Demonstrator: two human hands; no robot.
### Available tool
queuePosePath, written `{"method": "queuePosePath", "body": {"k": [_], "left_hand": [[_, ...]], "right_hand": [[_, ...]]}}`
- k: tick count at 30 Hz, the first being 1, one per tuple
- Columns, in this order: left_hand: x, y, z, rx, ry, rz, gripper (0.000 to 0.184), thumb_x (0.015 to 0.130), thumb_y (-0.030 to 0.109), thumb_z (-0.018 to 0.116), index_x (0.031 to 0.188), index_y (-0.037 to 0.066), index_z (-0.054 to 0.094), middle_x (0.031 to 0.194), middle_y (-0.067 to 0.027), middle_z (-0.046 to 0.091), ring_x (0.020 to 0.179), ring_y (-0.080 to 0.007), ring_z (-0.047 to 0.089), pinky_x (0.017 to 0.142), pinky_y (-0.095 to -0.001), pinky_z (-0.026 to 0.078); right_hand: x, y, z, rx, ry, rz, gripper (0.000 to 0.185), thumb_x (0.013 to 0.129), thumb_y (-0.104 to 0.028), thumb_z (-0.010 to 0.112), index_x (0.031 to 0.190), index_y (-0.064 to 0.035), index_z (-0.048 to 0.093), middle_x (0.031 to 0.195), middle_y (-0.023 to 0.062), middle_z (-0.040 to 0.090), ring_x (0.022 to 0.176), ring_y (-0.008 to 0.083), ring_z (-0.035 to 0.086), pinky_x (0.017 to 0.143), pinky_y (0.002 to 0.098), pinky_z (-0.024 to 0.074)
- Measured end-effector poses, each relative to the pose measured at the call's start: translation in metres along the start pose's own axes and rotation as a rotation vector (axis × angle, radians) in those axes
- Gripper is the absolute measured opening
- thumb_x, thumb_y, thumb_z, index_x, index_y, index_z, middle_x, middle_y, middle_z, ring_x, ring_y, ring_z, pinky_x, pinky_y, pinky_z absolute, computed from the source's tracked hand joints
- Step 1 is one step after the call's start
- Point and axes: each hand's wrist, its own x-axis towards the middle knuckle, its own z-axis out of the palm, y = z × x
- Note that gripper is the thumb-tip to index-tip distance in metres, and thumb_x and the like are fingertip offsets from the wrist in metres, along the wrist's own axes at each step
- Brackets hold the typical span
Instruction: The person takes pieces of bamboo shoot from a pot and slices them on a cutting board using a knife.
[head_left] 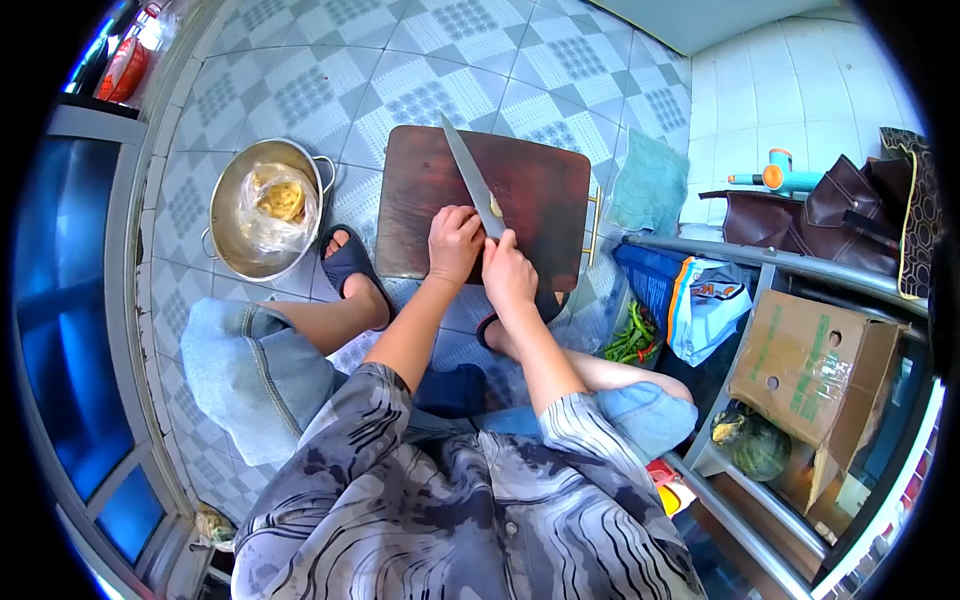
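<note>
A long knife lies at a slant over the dark reddish-brown board, its tip near the far edge. My right hand is closed around its handle. A small pale yellow piece clings to the blade near the handle end. My left hand rests on the board just left of the blade, fingers curled together and pointing down. Whatever is under those fingers is hidden.
At left, a metal pot holds a plastic bag of yellow food pieces. A teal cloth lies right of the board. Green peppers, a blue-and-white bag and a rack with a cardboard box stand at right.
</note>
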Motion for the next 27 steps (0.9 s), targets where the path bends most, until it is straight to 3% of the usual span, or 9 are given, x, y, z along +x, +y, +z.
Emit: {"method": "queuePosePath", "body": {"k": [7,16,22,27], "left_hand": [[0.000,-0.001,0.000,-0.014,0.005,0.010,0.019,0.059,0.005,0.069,0.078,0.006,0.065,0.086,-0.0040,0.061,0.083,-0.0243,0.057,0.074,-0.0360,0.048],[-0.001,-0.001,-0.001,-0.003,-0.011,-0.004,0.018,0.060,0.005,0.069,0.077,0.006,0.065,0.087,-0.0046,0.061,0.084,-0.0250,0.057,0.075,-0.0365,0.048],[-0.002,-0.002,-0.001,-0.004,0.022,0.013,0.016,0.060,0.006,0.068,0.075,0.006,0.065,0.088,-0.0038,0.062,0.085,-0.0237,0.057,0.074,-0.0363,0.048],[-0.004,-0.002,0.001,-0.025,0.026,0.012,0.019,0.060,0.004,0.070,0.078,0.006,0.064,0.087,-0.0040,0.062,0.084,-0.0250,0.058,0.075,-0.0366,0.048]], "right_hand": [[-0.060,0.034,0.003,-0.115,-0.043,0.081,0.032,0.093,-0.036,0.044,0.095,-0.0038,0.040,0.069,0.0199,0.063,0.062,0.0353,0.065,0.054,0.0449,0.0535],[0.014,-0.008,-0.001,0.034,-0.033,-0.012,0.029,0.093,-0.032,0.044,0.095,-0.0036,0.039,0.074,0.0230,0.064,0.068,0.0381,0.065,0.059,0.0473,0.0533],[0.000,0.001,-0.002,-0.003,-0.049,0.023,0.029,0.094,-0.032,0.044,0.095,-0.0037,0.039,0.074,0.0234,0.063,0.069,0.0392,0.065,0.061,0.0486,0.0529],[-0.049,0.032,0.003,-0.122,-0.027,0.035,0.031,0.093,-0.034,0.045,0.094,-0.0043,0.039,0.069,0.0209,0.063,0.062,0.0360,0.065,0.053,0.0452,0.0531]]}}
